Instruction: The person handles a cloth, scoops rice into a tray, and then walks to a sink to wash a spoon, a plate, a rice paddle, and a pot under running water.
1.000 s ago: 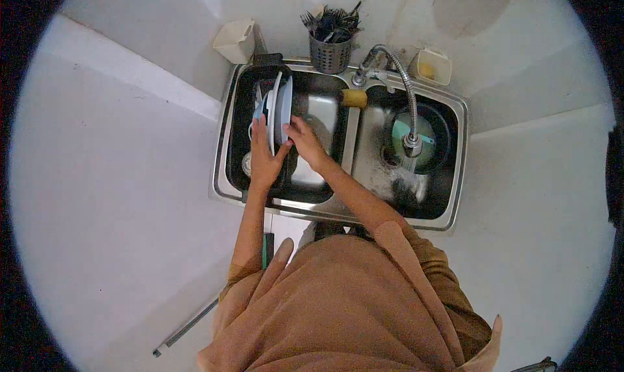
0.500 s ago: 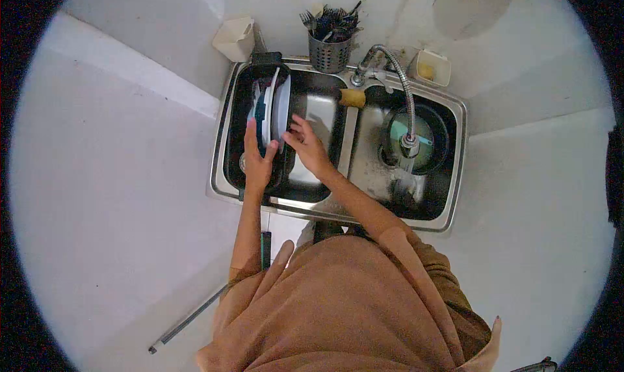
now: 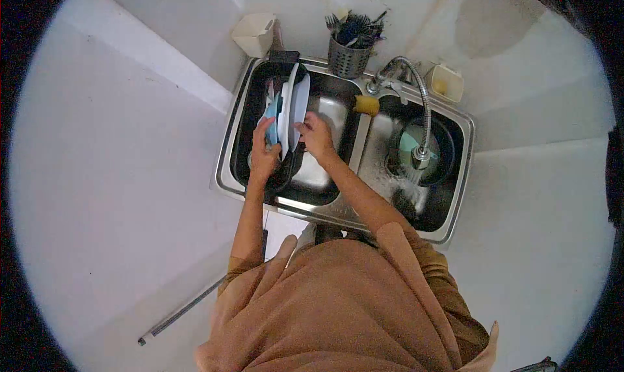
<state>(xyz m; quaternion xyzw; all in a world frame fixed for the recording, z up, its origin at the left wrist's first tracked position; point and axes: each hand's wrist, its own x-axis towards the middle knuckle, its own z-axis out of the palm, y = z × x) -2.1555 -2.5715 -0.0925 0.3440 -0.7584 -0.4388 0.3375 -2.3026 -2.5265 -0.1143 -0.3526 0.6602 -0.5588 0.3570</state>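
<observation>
Several dishes stand on edge inside a black rack or tub in the left sink basin. Among them are a light-blue dish, a white plate and a pale greyish plate on the right side. My left hand grips the dishes from the near left, fingers along the light-blue dish and thumb by the white plate's lower edge. From the right, my right hand holds the pale plate, its fingertips partly hidden at the plate's side.
Water runs from the flexible faucet into the right basin, beside a dark pan. A yellow sponge lies on the divider. Behind the sink stand a cutlery holder, a white container and a soap tray.
My right hand has closed in on the pale plate, its fingers now against it. My left hand has shifted slightly toward me along the dishes. The whole view has moved a little.
</observation>
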